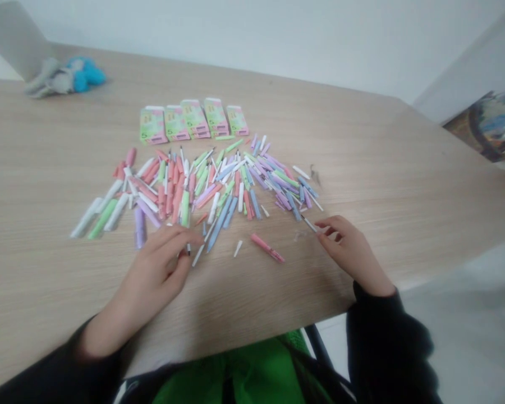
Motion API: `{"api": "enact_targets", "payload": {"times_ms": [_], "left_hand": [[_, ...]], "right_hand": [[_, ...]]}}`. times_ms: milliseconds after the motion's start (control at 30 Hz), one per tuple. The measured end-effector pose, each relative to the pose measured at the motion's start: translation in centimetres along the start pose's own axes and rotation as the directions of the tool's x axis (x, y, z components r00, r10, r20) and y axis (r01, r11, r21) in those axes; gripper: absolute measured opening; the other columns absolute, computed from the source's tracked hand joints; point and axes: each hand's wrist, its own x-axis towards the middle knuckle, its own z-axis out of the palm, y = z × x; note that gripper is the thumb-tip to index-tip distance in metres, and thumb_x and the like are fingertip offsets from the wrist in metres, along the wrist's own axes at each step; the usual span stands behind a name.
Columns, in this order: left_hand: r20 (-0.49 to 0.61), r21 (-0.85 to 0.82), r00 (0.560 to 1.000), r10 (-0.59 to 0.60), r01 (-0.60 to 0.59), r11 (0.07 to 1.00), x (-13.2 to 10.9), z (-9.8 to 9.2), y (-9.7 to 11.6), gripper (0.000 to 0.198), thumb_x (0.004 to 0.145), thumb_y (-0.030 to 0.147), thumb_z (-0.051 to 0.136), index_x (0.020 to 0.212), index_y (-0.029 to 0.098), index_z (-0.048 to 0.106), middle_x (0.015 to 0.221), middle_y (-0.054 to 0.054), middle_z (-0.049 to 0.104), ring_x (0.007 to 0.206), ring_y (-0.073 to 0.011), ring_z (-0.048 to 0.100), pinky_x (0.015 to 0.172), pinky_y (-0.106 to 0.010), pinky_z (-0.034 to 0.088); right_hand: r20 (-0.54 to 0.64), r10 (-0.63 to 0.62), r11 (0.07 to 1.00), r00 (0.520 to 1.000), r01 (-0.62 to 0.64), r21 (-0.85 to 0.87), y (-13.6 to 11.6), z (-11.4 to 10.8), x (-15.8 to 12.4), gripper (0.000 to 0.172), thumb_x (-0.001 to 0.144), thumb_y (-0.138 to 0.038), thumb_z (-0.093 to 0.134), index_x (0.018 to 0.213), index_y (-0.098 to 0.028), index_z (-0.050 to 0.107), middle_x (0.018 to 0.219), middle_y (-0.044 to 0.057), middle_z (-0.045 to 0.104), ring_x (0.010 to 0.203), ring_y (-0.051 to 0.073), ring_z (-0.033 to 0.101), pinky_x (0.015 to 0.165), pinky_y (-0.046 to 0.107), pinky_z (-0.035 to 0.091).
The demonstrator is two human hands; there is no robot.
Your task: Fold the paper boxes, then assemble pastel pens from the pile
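Observation:
A wide scatter of pastel pen parts (210, 185) in pink, green, white, blue and purple lies across the wooden table (46, 168). My left hand (160, 269) rests at the near edge of the pile, fingers pinched on a thin pen refill (188, 249). My right hand (347, 249) lies to the right of the pile, its fingertips closed on another thin refill (309, 223). A lone pink pen (267, 248) and a small white piece (238, 248) lie between my hands.
A row of several green-and-pink pen boxes (193, 120) stands behind the pile. A grey and blue soft toy (65, 76) lies at the far left next to a grey slanted object (12, 33). The table's right edge runs near my right hand; green fabric (252, 376) shows below.

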Motion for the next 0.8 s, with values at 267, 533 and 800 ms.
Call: {"api": "enact_targets", "payload": {"times_ms": [267,533,800], "left_hand": [[0.0,-0.045,1.0,-0.005,0.005,0.999,-0.2,0.0,-0.3,0.021,0.091,0.016,0.046,0.099,0.024,0.064,0.095,-0.004,0.069,0.09,-0.0231,0.065,0.079,-0.036,0.051],[0.017,-0.021,1.0,0.002,-0.002,1.0,-0.3,-0.1,-0.6,0.021,0.092,0.015,0.045,0.101,0.023,0.062,0.096,-0.004,0.066,0.091,-0.0225,0.063,0.08,-0.035,0.05],[0.021,-0.01,1.0,-0.001,0.002,1.0,0.0,0.0,-0.6,0.021,0.092,0.015,0.045,0.097,0.021,0.064,0.096,-0.004,0.069,0.092,-0.0225,0.065,0.081,-0.035,0.05]], "right_hand": [[-0.033,0.17,0.982,0.985,-0.172,-0.082,1.9,0.8,-0.1,0.016,0.081,-0.033,0.065,0.085,-0.019,0.07,0.084,0.005,0.067,0.067,0.019,0.061,0.067,0.035,0.05],[-0.01,0.107,0.971,0.994,-0.106,-0.214,2.7,1.7,-0.4,0.014,0.088,-0.024,0.05,0.076,-0.022,0.058,0.084,0.009,0.062,0.083,0.026,0.059,0.079,0.041,0.049],[-0.154,0.154,0.95,0.976,-0.189,-0.249,2.9,1.7,0.2,0.016,0.09,-0.028,0.049,0.083,-0.021,0.061,0.084,0.011,0.064,0.078,0.026,0.058,0.076,0.042,0.049]]}}
